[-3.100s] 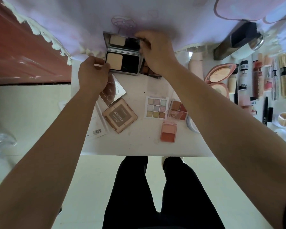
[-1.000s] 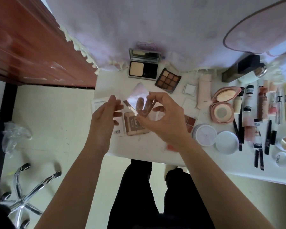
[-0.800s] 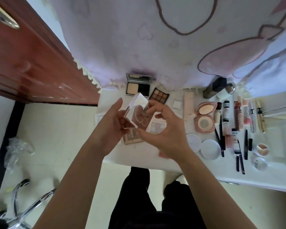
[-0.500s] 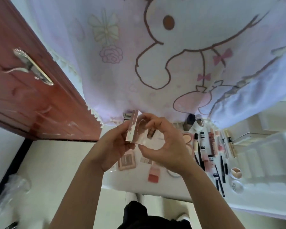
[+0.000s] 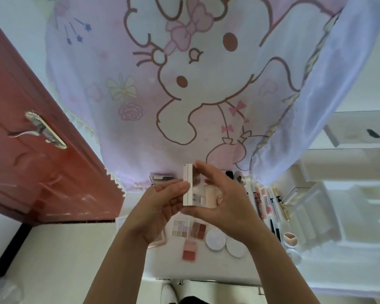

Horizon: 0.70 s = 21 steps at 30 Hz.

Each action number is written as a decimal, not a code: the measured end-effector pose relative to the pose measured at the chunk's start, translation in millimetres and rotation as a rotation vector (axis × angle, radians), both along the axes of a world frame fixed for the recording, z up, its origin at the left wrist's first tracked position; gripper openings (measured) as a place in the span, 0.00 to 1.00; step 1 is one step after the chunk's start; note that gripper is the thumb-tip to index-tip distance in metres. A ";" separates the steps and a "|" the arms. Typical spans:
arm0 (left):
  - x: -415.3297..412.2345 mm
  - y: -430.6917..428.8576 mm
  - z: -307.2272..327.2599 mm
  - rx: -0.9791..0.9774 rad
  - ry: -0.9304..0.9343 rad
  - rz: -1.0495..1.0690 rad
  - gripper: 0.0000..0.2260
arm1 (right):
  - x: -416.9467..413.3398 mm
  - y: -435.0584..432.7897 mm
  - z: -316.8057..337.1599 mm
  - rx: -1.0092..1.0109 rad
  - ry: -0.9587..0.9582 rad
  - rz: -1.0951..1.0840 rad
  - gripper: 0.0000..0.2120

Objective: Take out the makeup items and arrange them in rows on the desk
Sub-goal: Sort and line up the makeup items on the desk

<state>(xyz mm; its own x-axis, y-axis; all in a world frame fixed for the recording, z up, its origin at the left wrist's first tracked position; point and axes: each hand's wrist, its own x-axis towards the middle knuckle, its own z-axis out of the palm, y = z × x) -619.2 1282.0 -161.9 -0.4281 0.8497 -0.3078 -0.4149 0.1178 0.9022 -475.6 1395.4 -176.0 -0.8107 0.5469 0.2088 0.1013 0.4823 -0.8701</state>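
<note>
both hands lift a slim palette (image 5: 188, 184) edge-on above the desk (image 5: 206, 268), left hand (image 5: 162, 207) pinching its spine, right hand (image 5: 219, 200) gripping the clear face. likely inspecting before placing; next, lower it into a gap among the palettes near the desk's front edge.

Red door (image 5: 31, 172), cartoon rabbit curtain (image 5: 184, 84) behind.
</note>
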 end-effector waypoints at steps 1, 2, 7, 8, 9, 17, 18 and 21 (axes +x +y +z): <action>4.5 1.2 0.3 -0.002 -0.001 0.001 0.26 | 3.3 0.2 0.4 0.012 -0.004 -0.001 0.43; 7.7 1.8 -0.4 0.000 -0.009 0.001 0.26 | 5.9 0.8 0.2 0.020 -0.009 0.003 0.42; 17.2 3.3 -0.5 0.035 -0.095 -0.049 0.24 | 16.7 2.5 3.8 0.057 0.019 0.021 0.39; 18.0 3.8 0.2 0.045 -0.111 -0.060 0.24 | 18.2 2.5 5.6 0.052 0.042 0.026 0.38; 18.9 4.3 1.5 0.049 -0.124 -0.069 0.24 | 19.5 3.1 6.9 0.047 0.063 0.031 0.37; 18.5 1.2 0.3 0.085 -0.203 -0.095 0.33 | 20.9 4.8 10.3 -0.039 0.133 0.095 0.35; 16.7 0.6 -1.0 0.087 -0.200 -0.096 0.34 | 19.8 5.1 9.5 -0.044 0.132 0.101 0.35; 13.6 -1.8 -3.1 0.088 -0.222 -0.084 0.35 | 15.4 3.6 5.2 -0.054 0.104 0.104 0.36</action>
